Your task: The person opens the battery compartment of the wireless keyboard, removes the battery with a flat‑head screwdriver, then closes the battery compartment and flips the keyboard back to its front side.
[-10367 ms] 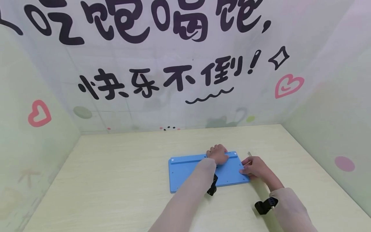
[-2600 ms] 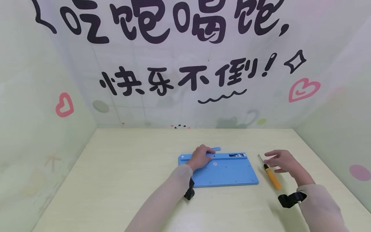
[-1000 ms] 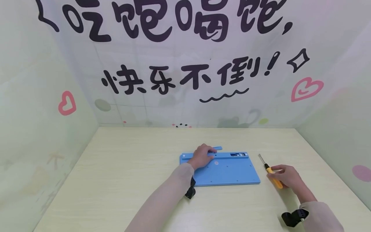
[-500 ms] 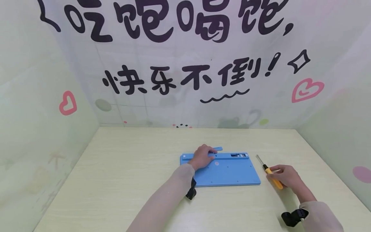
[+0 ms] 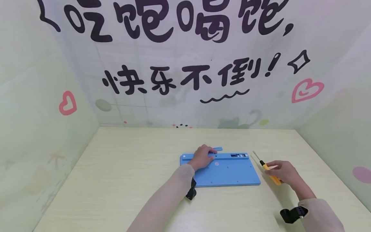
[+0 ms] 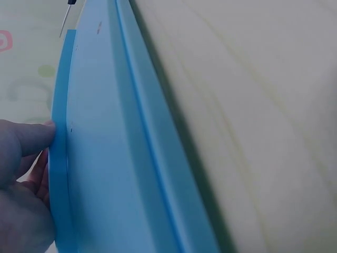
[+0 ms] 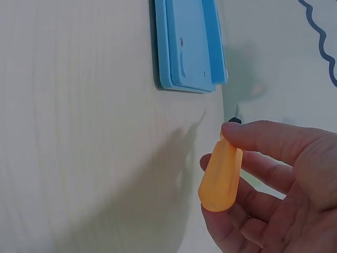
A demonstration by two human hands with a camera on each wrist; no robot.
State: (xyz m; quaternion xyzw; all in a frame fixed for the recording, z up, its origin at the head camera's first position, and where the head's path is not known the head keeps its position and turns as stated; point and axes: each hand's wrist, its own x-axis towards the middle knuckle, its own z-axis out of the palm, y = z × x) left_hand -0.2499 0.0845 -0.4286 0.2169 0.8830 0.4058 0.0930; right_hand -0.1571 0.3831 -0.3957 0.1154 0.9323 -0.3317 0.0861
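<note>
In the head view a blue panel (image 5: 232,172) lies flat on the bench (image 5: 136,164), a raised ridge along its far edge, small holes dotting its face, and an uncovered slot (image 5: 239,155) near the ridge's right end showing dark and pale parts. A narrow blue strip (image 5: 219,149) sits just beyond the ridge, beside the fingers of the left hand (image 5: 200,157), which grips the ridge. The right hand (image 5: 285,172) pinches a yellow-handled screwdriver (image 5: 271,175) with a black collar and thin metal shaft, near the panel's right side. Against half a second ago, the screwdriver has risen, its shadow now split from it; panel, strip and left hand have stayed put.

The left wrist view shows the panel's smooth, glossy face, fingers against the ridge, and the shaft far off at the top.

In the right wrist view the thumb and fingers clamp the translucent yellow handle above the bench, apart from the panel's corner
</note>
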